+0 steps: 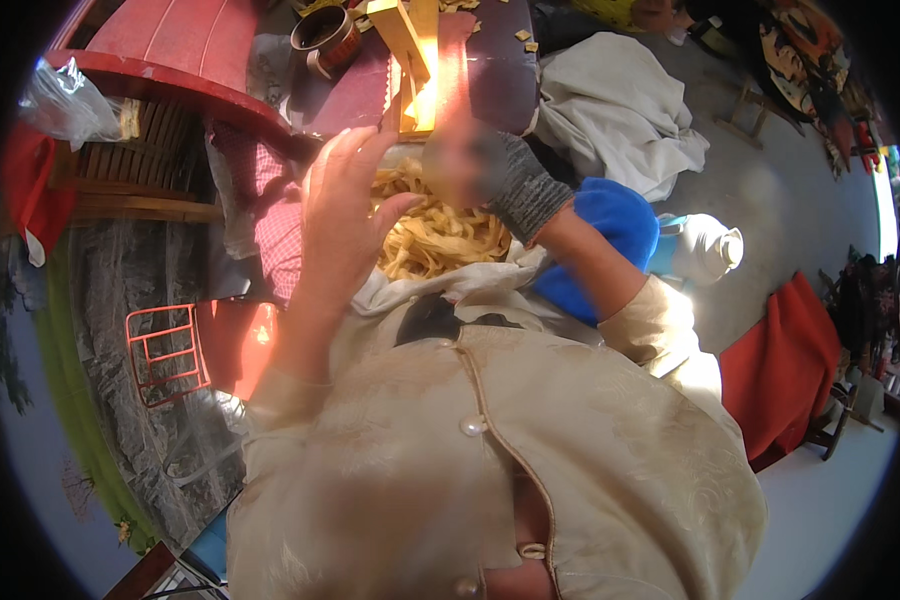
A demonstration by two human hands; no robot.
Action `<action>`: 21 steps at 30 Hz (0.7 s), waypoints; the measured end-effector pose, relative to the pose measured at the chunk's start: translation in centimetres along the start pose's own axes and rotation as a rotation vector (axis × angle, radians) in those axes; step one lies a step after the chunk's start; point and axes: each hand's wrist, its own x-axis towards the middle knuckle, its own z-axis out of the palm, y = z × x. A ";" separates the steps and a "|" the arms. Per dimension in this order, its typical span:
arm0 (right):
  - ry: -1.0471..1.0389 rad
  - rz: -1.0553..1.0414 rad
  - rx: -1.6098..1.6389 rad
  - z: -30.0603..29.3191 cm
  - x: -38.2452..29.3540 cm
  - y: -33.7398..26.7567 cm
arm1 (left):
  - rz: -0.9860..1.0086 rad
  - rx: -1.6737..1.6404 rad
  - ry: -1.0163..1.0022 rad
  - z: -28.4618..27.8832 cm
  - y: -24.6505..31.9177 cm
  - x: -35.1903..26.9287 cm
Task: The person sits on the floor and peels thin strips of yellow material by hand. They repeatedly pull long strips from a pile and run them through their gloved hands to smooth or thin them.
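My bare left hand (345, 191) is raised over a heap of pale yellow, ribbon-like strips (439, 240), thumb spread from the fingers and nothing visible in it. Its fingertips come close to the foot of an upright wooden device (409, 56) on a dark purple work surface (499, 90). My right hand (469, 161) wears a grey knitted glove or cuff and is on the far right side of the heap. A blurred patch hides its fingers, so whatever they hold cannot be made out. Whitish cloth (465, 277) lies under the near edge of the heap, against my lap.
A metal mug (328, 41) stands left of the wooden device. Small yellowish chips (523, 35) lie on the work surface. To the right are a bundled off-white cloth (615, 105), blue fabric (615, 225) and a white flask (701, 247). A red basin-like object (172, 34) sits at upper left.
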 end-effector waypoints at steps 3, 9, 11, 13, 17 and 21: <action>-0.104 -0.049 -0.015 2.0 0.0 0.3 | -0.073 -0.035 -0.305 1.6 1.0 -0.7; -0.265 0.030 -0.565 3.0 -0.2 -0.3 | 0.096 0.109 -0.189 4.4 -3.9 -3.2; -0.249 -0.147 -0.712 3.5 0.1 1.1 | 0.231 0.159 -0.131 4.5 -6.0 -3.4; -0.263 -0.148 -0.663 4.3 -0.2 0.0 | 0.324 0.151 -0.095 4.6 -7.8 -3.5; -0.152 -0.376 -0.759 4.9 -0.2 0.0 | 0.432 0.073 -0.055 4.5 -10.7 -1.6; -0.077 -0.319 -0.671 4.2 1.4 -0.5 | 0.239 0.005 -0.013 5.7 -11.2 -0.8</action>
